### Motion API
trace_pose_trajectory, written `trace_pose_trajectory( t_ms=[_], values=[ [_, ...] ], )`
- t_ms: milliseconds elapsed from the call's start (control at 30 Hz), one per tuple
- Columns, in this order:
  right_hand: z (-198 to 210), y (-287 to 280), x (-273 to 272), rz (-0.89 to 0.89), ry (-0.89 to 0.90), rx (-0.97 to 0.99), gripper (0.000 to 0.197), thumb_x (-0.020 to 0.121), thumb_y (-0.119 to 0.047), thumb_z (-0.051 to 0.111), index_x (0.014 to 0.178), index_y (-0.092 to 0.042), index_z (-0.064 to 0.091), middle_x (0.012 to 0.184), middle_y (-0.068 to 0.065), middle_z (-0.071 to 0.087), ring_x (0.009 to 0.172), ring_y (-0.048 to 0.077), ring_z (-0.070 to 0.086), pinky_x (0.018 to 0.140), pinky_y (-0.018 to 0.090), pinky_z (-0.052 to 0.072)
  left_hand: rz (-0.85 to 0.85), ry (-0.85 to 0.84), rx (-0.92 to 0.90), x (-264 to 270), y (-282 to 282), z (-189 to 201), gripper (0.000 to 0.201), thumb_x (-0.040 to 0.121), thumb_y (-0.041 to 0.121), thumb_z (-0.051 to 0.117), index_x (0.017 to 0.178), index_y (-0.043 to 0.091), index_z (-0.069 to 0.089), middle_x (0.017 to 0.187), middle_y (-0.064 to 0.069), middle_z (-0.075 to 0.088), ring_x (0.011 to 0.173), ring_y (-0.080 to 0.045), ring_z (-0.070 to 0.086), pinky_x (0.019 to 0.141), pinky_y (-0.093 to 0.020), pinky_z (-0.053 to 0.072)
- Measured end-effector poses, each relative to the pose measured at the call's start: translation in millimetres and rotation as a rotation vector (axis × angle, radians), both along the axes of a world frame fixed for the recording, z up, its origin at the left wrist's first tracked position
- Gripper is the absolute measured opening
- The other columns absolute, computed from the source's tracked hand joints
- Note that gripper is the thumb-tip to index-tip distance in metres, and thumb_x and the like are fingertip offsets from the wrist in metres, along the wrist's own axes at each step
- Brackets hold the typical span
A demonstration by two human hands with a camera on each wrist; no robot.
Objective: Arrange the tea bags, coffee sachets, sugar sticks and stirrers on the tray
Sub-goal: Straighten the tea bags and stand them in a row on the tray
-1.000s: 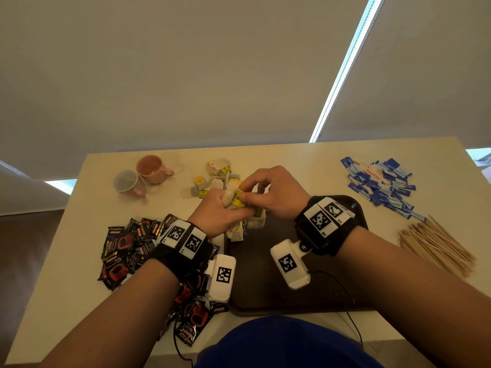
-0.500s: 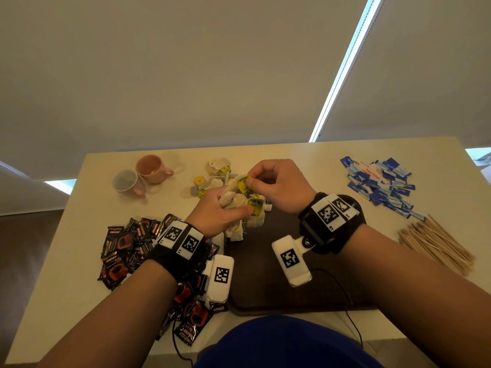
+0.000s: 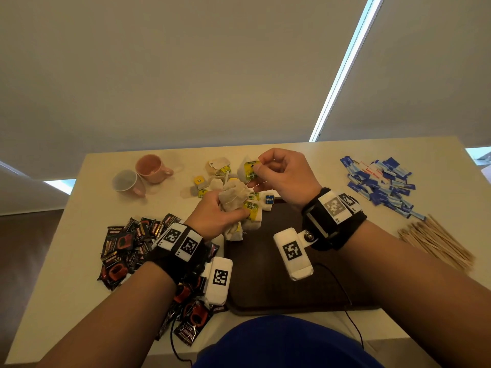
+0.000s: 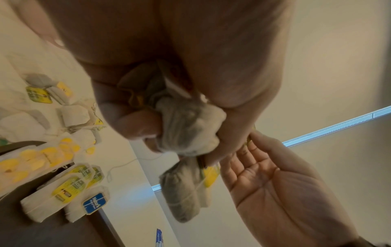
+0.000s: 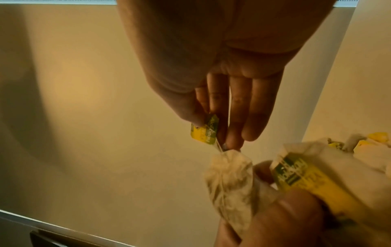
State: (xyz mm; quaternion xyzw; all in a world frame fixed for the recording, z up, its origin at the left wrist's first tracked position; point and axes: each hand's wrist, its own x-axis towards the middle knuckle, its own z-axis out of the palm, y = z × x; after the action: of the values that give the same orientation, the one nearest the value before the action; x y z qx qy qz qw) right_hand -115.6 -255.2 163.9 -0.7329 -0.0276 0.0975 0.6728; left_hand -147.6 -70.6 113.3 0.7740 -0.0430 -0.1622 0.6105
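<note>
Dark brown tray (image 3: 265, 274) lies at the near middle of the pale table (image 3: 79, 261), under both wrists. The left hand (image 3: 215, 211) is clenched round a bunch of tea bags (image 3: 233, 197), held above the tray's 11 o'clock corner. The right hand (image 3: 284, 176), at 1 o'clock from the left, pinches a yellow tag (image 3: 250, 170) between thumb and forefinger; its string runs down to the bunch. In the left wrist view more tea bags on the tray (image 4: 52, 197) lie side by side at its far edge. Loose tea bags (image 3: 212, 176) sit on the table at 12 o'clock of the tray. Coffee sachets (image 3: 127, 243) are heaped at 9 o'clock, sugar sticks (image 3: 382, 181) at 2 o'clock, stirrers (image 3: 438, 243) at 3 o'clock. Two cups (image 3: 140, 176) stand at 10 o'clock.
</note>
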Motion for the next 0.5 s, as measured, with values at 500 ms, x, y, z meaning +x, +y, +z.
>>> trace_pose_trajectory(
  t_ms=[500],
  values=[
    [-7.0,-1.6,-0.8,0.035,-0.068,-0.129,0.014,0.09,-0.006,0.069,0.094,0.005,0.064,0.083,0.021,0.073,0.068,0.024,0.073,0.063,0.034,0.062,0.061,-0.034,-0.004,5.0,2.5,-1.2,0.046,0.075,0.015,0.083,0.11,0.031,0.058,0.101,0.004,0.07,0.094,-0.004,0.068,0.087,-0.029,0.053]
  ],
)
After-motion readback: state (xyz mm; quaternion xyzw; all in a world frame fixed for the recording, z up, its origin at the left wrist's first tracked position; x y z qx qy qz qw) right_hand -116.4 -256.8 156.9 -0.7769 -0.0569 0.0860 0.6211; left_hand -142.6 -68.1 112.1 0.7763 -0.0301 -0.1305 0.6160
